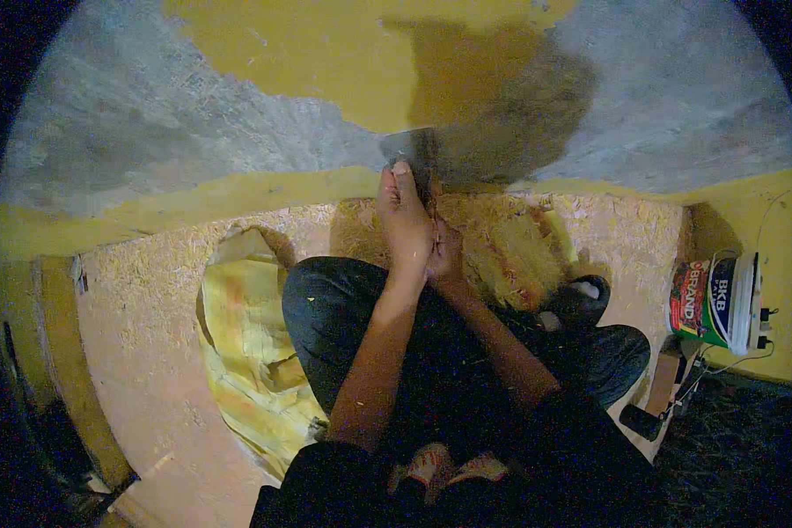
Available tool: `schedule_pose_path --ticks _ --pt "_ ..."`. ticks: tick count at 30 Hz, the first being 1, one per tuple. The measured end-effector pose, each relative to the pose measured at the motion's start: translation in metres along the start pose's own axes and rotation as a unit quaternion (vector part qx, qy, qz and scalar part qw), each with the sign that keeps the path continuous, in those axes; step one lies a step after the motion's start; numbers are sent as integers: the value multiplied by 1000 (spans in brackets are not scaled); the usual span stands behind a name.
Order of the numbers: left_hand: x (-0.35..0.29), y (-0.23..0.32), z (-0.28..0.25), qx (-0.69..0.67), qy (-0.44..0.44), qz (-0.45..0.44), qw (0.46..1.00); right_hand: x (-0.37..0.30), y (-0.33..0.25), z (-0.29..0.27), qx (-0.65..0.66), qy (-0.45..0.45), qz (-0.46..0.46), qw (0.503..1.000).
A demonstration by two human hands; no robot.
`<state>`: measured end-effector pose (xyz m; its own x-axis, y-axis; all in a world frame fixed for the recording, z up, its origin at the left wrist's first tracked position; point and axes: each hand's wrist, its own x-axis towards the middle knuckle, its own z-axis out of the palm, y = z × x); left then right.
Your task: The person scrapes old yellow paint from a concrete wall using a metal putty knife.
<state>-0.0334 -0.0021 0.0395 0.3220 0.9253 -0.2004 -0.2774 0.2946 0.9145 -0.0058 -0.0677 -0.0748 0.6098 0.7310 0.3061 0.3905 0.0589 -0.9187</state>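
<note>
Both my hands are together in front of me, at the base of a wall point(282, 53) with yellow paint and bare grey patches. My left hand point(405, 216) is closed round a dark scraper point(421, 148), its thumb lying along the tool. The flat, broad blade touches or nearly touches the wall at the lower border of the yellow patch. Just below and to the right, my right hand point(447, 251) is closed at the tool's lower end. The handle is mostly hidden by my fingers. A large shadow covers the wall to the right of the tool.
Paint flakes point(158, 264) litter the floor along the wall. A crumpled yellow sack point(246, 326) lies left of my bent knees. To the right stand a paint bucket point(713, 304), cables and a black device point(640, 422). A dark sandal point(585, 299) is by my right knee.
</note>
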Motion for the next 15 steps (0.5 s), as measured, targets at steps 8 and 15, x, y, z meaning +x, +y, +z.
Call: schedule_pose_path --ticks 8,15 --pt "9 -3 -3 -94 -25 -22 995 7 -12 -3 -113 -17 96 989" --pt "17 58 -5 -117 15 64 991 66 -111 -8 -106 -78 141 981"
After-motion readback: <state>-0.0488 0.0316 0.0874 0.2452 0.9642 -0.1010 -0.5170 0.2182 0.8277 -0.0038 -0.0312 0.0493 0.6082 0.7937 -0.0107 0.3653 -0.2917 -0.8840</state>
